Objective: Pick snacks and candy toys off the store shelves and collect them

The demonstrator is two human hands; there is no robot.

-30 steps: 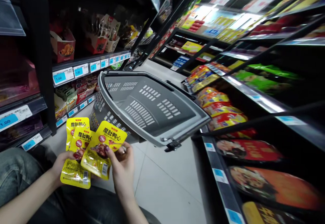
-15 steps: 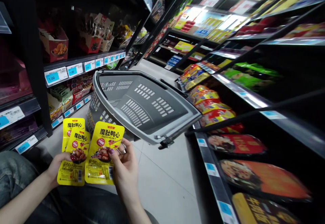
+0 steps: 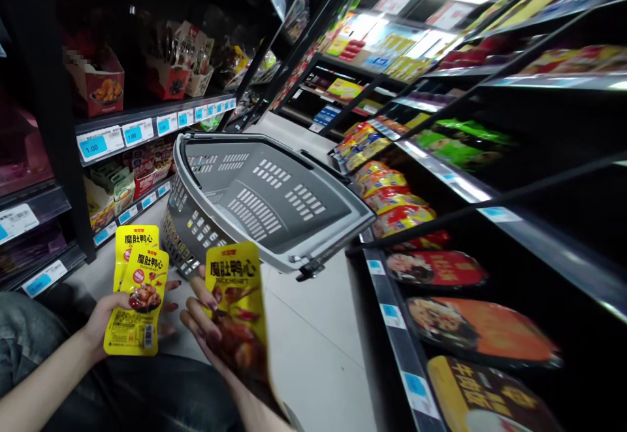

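Observation:
My left hand (image 3: 105, 319) grips two yellow snack packets (image 3: 140, 301) labelled "Duck Heart", one overlapping the other, thumb in front and fingertips showing behind. In my right hand (image 3: 208, 324) is another yellow snack packet (image 3: 240, 327) of the same kind, tilted and turned toward the camera, with my fingers along its left side. The two hands are apart, low in front of my knees. Just beyond them stands a grey shopping basket (image 3: 313, 249) with slotted walls; the part of its inside that shows holds nothing.
On the left, a dark shelf holds snack boxes (image 3: 100, 85) above blue price tags (image 3: 100, 146). Along the right, shelving (image 3: 416, 380) carries bagged noodles (image 3: 392, 190) and oval packs (image 3: 480, 331). Pale tiled floor (image 3: 313, 327) runs between them.
My right hand has turned its packet and brought it right and nearer the camera, away from the left-hand packets. The left hand keeps its two packets. The view has shifted slightly.

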